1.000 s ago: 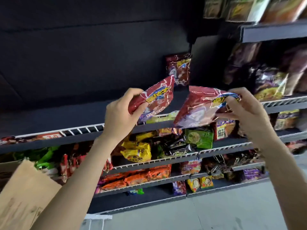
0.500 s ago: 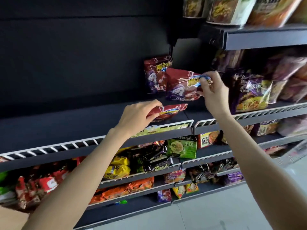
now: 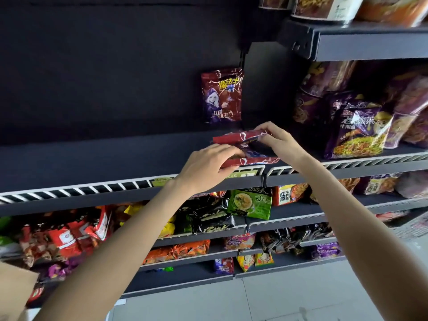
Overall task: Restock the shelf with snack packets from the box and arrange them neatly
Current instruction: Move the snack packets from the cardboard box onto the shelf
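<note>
Right hand (image 3: 281, 141) lowered its packet (image 3: 238, 137) beside left hand (image 3: 208, 165).

Shelf (image 3: 92, 158) bare left of upright red packet (image 3: 221, 96); purple packets (image 3: 356, 130) crowd its right; wire rail (image 3: 81, 188) edges the front.

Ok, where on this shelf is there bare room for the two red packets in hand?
Bare dark shelf runs left of the left hand, between white wire rail and back wall. A gap lies under the upright red packet. Right of the right hand, purple noodle bags crowd it.
</note>
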`<act>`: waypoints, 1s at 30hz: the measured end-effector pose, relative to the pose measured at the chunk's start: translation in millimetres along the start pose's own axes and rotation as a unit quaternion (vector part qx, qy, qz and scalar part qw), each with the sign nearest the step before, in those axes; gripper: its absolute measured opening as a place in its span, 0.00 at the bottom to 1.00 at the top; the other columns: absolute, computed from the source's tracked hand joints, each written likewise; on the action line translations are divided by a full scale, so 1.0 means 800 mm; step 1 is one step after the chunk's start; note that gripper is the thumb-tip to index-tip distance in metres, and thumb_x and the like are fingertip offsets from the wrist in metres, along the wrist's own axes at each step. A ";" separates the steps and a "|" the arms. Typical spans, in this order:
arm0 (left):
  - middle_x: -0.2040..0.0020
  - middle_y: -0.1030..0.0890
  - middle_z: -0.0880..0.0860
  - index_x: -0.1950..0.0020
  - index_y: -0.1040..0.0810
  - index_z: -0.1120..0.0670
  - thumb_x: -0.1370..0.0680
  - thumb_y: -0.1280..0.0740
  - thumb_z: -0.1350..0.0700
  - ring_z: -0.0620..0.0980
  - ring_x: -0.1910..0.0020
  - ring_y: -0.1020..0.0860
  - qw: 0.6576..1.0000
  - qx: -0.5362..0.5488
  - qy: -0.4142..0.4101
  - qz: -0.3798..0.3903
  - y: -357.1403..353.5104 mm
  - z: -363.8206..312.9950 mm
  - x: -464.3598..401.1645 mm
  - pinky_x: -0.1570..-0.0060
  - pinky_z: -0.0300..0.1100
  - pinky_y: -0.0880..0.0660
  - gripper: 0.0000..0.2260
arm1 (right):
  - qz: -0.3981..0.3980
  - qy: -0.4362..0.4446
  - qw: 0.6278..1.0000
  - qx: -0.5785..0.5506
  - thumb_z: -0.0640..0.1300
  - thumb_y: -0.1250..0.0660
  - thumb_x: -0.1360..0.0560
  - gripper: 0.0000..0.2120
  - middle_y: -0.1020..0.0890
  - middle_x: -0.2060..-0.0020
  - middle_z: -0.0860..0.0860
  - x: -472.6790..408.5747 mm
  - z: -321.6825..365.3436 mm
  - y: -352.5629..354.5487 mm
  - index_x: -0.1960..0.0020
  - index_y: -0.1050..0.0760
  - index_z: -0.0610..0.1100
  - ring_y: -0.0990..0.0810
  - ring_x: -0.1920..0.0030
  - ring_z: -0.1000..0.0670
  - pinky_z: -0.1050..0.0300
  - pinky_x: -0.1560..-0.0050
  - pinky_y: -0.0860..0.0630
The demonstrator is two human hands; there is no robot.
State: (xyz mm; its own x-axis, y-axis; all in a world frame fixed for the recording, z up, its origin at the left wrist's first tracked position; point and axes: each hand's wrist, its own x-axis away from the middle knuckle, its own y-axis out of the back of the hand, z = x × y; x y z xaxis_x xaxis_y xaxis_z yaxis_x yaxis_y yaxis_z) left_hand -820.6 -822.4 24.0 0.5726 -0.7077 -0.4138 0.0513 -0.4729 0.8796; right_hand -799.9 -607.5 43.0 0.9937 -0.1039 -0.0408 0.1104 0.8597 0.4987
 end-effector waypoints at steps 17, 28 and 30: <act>0.52 0.18 0.43 0.46 0.21 0.49 0.24 0.37 0.43 0.44 0.51 0.23 0.986 -0.026 0.080 -0.142 0.023 -0.042 0.049 0.58 0.39 0.26 0.14 | -0.130 0.294 0.916 0.240 0.41 0.38 0.22 0.10 0.19 0.49 0.48 0.070 0.017 -0.013 0.43 0.24 0.41 0.24 0.47 0.46 0.53 0.50 0.26; 0.65 0.19 0.41 0.53 0.19 0.48 0.23 0.36 0.50 0.40 0.65 0.22 0.964 -0.178 0.167 -0.105 0.137 -0.040 0.264 0.71 0.37 0.26 0.07 | -0.074 0.546 0.799 0.241 0.39 0.37 0.23 0.07 0.20 0.67 0.49 0.128 0.106 -0.188 0.56 0.20 0.41 0.22 0.67 0.46 0.55 0.72 0.27; 0.65 0.19 0.41 0.52 0.20 0.46 0.24 0.39 0.47 0.41 0.64 0.22 0.946 -0.202 0.247 -0.052 0.158 -0.035 0.329 0.71 0.34 0.29 0.09 | 0.006 0.534 0.808 0.248 0.42 0.37 0.24 0.08 0.18 0.63 0.49 0.134 0.115 -0.239 0.56 0.20 0.43 0.20 0.63 0.45 0.55 0.71 0.24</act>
State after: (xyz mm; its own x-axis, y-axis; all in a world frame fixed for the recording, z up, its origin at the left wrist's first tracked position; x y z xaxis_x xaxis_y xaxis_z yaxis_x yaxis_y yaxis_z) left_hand -640.8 -1053.6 33.1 0.8546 -0.2889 -0.4314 0.3803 -0.2172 0.8990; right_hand -715.8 -828.9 23.4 0.4712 0.6216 -0.6258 0.3441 0.5238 0.7793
